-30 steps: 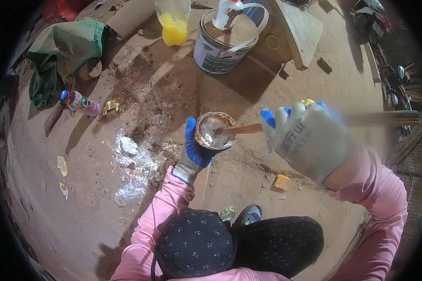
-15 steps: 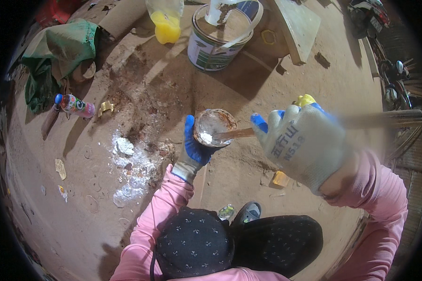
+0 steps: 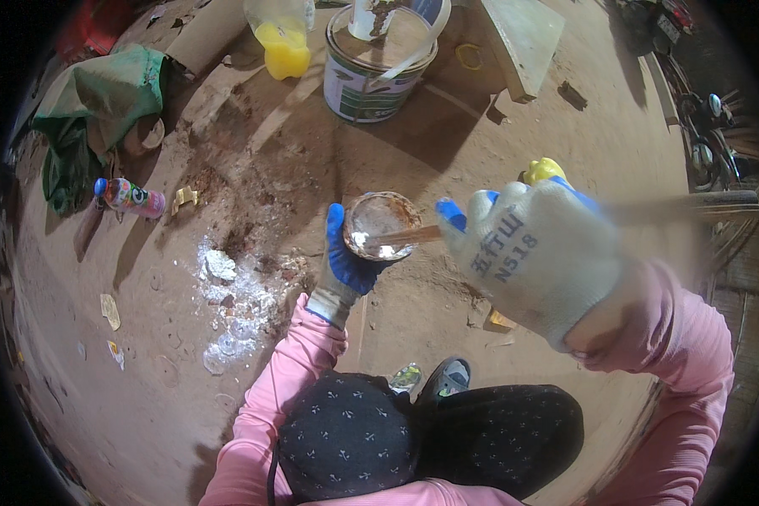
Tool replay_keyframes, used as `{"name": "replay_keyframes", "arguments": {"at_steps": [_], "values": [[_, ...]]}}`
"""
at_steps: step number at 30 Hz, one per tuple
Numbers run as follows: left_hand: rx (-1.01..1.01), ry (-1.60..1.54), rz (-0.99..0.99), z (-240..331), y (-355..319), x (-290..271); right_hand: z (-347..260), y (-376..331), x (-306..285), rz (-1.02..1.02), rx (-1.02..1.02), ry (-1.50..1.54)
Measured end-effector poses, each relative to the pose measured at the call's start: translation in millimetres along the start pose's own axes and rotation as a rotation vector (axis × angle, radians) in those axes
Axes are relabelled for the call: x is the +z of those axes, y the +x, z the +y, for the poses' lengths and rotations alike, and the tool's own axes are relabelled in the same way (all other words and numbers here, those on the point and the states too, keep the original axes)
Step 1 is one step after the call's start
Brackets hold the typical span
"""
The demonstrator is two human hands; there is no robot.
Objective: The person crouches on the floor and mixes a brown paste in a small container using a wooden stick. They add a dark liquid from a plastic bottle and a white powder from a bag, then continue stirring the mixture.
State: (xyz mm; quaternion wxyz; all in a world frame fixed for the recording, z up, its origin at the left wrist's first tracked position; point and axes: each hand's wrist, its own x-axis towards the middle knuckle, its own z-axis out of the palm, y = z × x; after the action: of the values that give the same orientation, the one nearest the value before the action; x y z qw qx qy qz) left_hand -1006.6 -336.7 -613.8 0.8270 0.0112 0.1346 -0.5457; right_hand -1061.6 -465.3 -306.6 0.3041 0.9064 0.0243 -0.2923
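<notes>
My left hand (image 3: 350, 266), in a white glove with blue-coated fingers, grips a small round bowl (image 3: 395, 219). Some white paste or powder lies in the bottom of the bowl, and its rim is stained brown. A flat wooden stick (image 3: 426, 235) reaches into the bowl. My right hand (image 3: 538, 249), gloved the same way, is closed around the stick. The stick's far end sticks out to the right and is blurred. Beyond my right knuckles shows a rounded yellow thing (image 3: 541, 170), partly hidden by the glove.
White powder (image 3: 238, 314) with a clump (image 3: 219, 265) lies on the dirt floor at left. A plastic bottle (image 3: 131, 197) rests farther left, near a green sack (image 3: 110, 88). Ahead stand a paint bucket (image 3: 367, 91) and a container of yellow liquid (image 3: 284, 52).
Inside the bowl, the stick's tip has shifted slightly and the white stuff sits differently. My right hand has moved a little left. The whole view has shifted slightly.
</notes>
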Motion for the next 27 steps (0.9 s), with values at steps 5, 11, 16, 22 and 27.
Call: {"name": "replay_keyframes", "arguments": {"at_steps": [5, 11, 16, 22, 27], "values": [[0.024, 0.073, 0.031, -5, -4, 6, -2, -1, 16, 0.13, -0.006, -0.21], [0.031, 0.144, 0.041, -3, -6, 8, -9, -22, 30, -0.045, -0.35, -2.627], [0.04, 0.04, 0.064, -7, -6, 6, -13, -18, 48, -0.077, -0.16, -2.768], [0.031, 0.104, 0.059, -5, -8, 8, -15, -25, 57, -0.055, -0.208, -2.78], [0.039, 0.132, 0.005, -6, -8, 10, -14, -22, 55, -0.069, -0.227, -2.772]]}}
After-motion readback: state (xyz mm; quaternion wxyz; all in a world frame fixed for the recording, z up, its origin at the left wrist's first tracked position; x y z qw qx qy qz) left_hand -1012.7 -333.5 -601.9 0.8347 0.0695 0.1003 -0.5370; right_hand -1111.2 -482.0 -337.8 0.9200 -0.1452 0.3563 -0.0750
